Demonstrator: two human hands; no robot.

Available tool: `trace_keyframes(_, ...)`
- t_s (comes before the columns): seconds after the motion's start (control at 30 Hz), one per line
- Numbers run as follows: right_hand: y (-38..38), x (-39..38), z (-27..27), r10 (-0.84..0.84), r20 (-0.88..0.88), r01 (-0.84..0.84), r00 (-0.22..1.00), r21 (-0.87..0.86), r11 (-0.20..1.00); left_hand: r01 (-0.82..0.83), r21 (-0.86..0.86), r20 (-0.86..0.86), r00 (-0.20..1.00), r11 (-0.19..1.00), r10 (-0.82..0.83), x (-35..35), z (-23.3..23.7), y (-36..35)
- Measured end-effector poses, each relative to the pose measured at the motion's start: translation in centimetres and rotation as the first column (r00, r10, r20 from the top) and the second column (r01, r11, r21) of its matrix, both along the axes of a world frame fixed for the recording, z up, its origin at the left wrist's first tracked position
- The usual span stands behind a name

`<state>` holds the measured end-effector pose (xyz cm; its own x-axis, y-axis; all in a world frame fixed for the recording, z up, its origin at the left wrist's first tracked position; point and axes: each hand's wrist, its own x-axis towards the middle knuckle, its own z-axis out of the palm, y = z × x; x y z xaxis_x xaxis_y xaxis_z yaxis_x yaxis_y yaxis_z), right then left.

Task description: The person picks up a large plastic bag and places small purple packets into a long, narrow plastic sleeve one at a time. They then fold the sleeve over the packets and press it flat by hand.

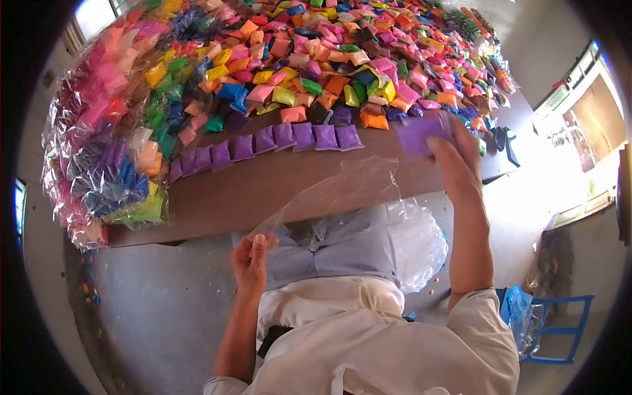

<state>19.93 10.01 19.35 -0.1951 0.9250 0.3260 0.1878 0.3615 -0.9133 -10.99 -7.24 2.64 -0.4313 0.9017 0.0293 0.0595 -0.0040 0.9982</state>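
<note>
My left hand (252,253) is closed on the edge of a clear plastic bag (329,187), which stretches up and right above the table's front edge. On the right, my right hand (454,148) grips a purple packet (420,135), slightly blurred, over the tabletop. A row of several purple packets (265,139) lies along the brown table (276,191), left of my right hand and beyond the bag.
A large heap of coloured packets (316,59) covers the table's far part. Clear bags full of packets (99,138) are piled at the left. Plastic (421,247) hangs beside my lap. A blue chair frame (566,329) stands at the lower right.
</note>
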Motion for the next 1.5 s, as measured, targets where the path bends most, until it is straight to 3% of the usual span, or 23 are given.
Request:
trace_keyframes(0.1, -4.7, -0.8, 0.6, 0.241, -0.082, -0.240, 0.967, 0.025, 0.970, -0.002, 0.045, 0.036, 0.999, 0.999, 0.001, 0.6, 0.4, 0.9)
trace_keyframes(0.17, -6.2, -2.2, 2.2, 0.293, 0.230, -0.289, 0.928, -0.051, 0.956, 0.001, 0.077, 0.024, 1.000, 0.997, -0.003, 0.7, 1.1, 1.7)
trace_keyframes(0.23, -5.3, -4.1, 0.8, 0.261, 0.307, -0.297, 0.915, 0.075, 0.952, 0.020, 0.124, -0.004, 1.000, 0.992, -0.020, 0.7, 2.6, 2.7)
trace_keyframes(0.33, -3.8, -6.3, -1.1, 0.106, 0.354, -0.154, 0.929, 0.110, 0.982, 0.026, 0.143, 0.005, 1.000, 0.989, -0.027, 0.6, 3.7, 3.9)
trace_keyframes(0.43, -2.1, -7.8, -3.5, 0.063, 0.405, -0.114, 0.912, 0.104, 0.988, 0.034, 0.184, 0.080, 0.996, 0.982, -0.050, 0.4, 1.7, 5.2)
trace_keyframes(0.53, -2.1, -8.8, -4.5, 0.090, 0.551, -0.144, 0.829, 0.054, 0.988, 0.057, 0.206, 0.047, 0.997, 0.977, -0.068, 1.0, 0.6, 5.8)
trace_keyframes(0.63, -2.2, -9.6, -5.1, 0.150, 0.615, -0.184, 0.774, -0.008, 0.983, 0.037, 0.191, 0.121, 0.991, 0.981, -0.061, 1.8, 0.2, 6.5)
trace_keyframes(0.73, -1.7, -10.6, -7.2, 0.095, 0.656, -0.203, 0.749, 0.091, 0.975, 0.019, 0.190, 0.127, 0.991, 0.982, -0.044, 2.1, -0.2, 7.3)
trace_keyframes(1.03, -1.9, -13.4, -8.7, 0.117, 0.494, -0.120, 0.861, -0.026, 0.992, -0.057, 0.225, 0.065, 0.997, 0.973, 0.043, 2.3, -0.5, 8.6)
trace_keyframes(1.13, -1.4, -13.3, -9.6, -0.018, 0.405, -0.048, 0.914, 0.152, 0.987, -0.054, 0.217, 0.098, 0.995, 0.975, 0.033, 2.1, -0.4, 8.3)
trace_keyframes(1.23, -1.4, -13.3, -8.7, -0.031, 0.395, 0.010, 0.918, 0.054, 0.998, -0.067, 0.223, 0.145, 0.989, 0.972, 0.035, 2.2, -0.3, 8.3)
trace_keyframes(1.33, -1.7, -13.6, -10.0, -0.026, 0.370, -0.026, 0.929, 0.136, 0.990, -0.055, 0.180, 0.106, 0.994, 0.982, 0.036, 2.4, 0.4, 8.1)
trace_keyframes(1.5, -2.8, -13.4, -9.3, 0.068, 0.413, -0.077, 0.908, 0.003, 0.997, -0.043, 0.199, 0.063, 0.998, 0.979, 0.031, 2.6, 0.3, 8.1)
